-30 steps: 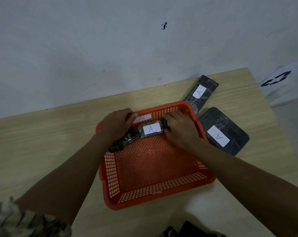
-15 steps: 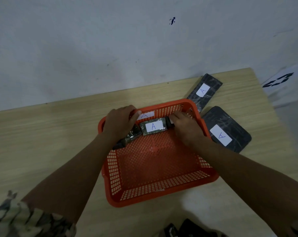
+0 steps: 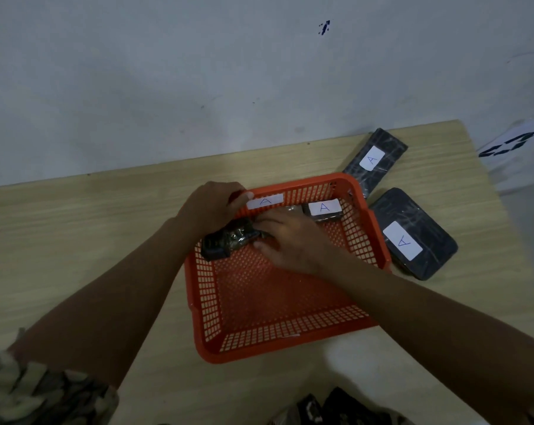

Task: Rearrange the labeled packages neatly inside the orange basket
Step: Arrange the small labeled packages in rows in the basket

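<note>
Both hands worked at the far end of the orange basket (image 3: 287, 342), which sat on the pale wooden worktop (image 3: 75, 228) close to the wall. Left of the basket the worktop lay bare and wide; the near two thirds of the basket floor also stood open.

From the left, the left hand (image 3: 210, 207) curled over the basket's far-left rim, fingers bent, its thumb beside a white label marked A (image 3: 265, 201) that showed against the far wall; the package under that label could not be made out. Whether this hand gripped the rim or the package could not be told. Just below it a dark wrapped package (image 3: 229, 242) lay slanted against the left wall, one end touching the mesh. The right hand (image 3: 290, 240) reached across the basket, loosely cupped, with its fingertips on that package's right end; a firm pinch could not be confirmed.

Further right, a small package labeled A (image 3: 323, 209) sat in the far-right corner, near the walls. Outside, just beside the basket's right rim, a long dark package (image 3: 374, 162) lay against the far corner, and a broad flat package (image 3: 413, 234) lay near the worktop's right edge, leaving little room there.
</note>
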